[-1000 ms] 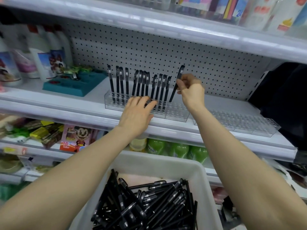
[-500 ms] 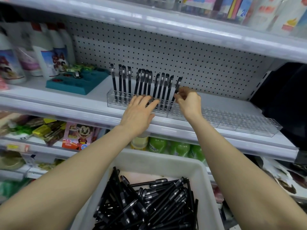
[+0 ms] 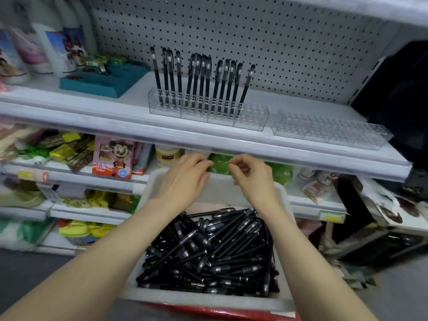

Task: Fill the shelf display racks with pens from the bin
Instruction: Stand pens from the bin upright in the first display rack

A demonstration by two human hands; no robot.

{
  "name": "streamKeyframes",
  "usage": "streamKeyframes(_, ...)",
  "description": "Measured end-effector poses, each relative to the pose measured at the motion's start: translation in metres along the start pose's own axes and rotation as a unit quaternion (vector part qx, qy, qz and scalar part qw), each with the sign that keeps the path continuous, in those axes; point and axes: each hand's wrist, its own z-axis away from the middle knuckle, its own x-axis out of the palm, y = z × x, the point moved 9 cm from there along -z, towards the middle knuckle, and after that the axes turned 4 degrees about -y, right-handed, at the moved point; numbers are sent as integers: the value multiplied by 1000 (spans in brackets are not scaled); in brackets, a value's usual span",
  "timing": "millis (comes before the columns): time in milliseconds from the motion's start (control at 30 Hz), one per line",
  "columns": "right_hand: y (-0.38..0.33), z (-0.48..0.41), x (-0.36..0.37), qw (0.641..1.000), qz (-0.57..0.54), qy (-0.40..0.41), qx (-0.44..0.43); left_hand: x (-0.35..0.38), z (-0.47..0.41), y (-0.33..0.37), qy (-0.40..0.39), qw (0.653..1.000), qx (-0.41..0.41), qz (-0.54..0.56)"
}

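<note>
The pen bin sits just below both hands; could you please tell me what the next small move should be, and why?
Probably lower the right hand into the bin and pinch one pen from the pile. Both hands hold nothing, the left hand hovering over the far rim, and the first rack has free holes right of its last pen.

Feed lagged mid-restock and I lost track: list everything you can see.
Standing pens: thirteen, black, in the left rack.
Left rack: one, clear, on the middle shelf.
Right rack: one, clear, beside it, holding nothing.
Bin: one, white, below that shelf.
Loose pens: a pile, black, in the bin.
Tray: one, teal, shelf's left.
White bottles: several, far left.
Green bottles: several, lower shelf.
Toy box: one, pink, lower shelf.
Left hand: over the bin's far rim, relaxed, empty.
Right hand: beside it, loosely curled, empty.
</note>
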Motion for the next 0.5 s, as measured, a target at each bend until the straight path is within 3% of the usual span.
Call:
streamKeyframes(167, 28, 30, 45, 986, 78, -149, 23, 21, 18, -17, -28, 999, -40, 0)
streamKeyframes(300, 48, 50, 78, 932, 216, -289, 19, 21, 17, -16, -24, 998, -49, -7)
streamKeyframes(500, 52, 52, 88, 899, 283, -333, 30, 20, 17, -15, -21, 998, -50, -18)
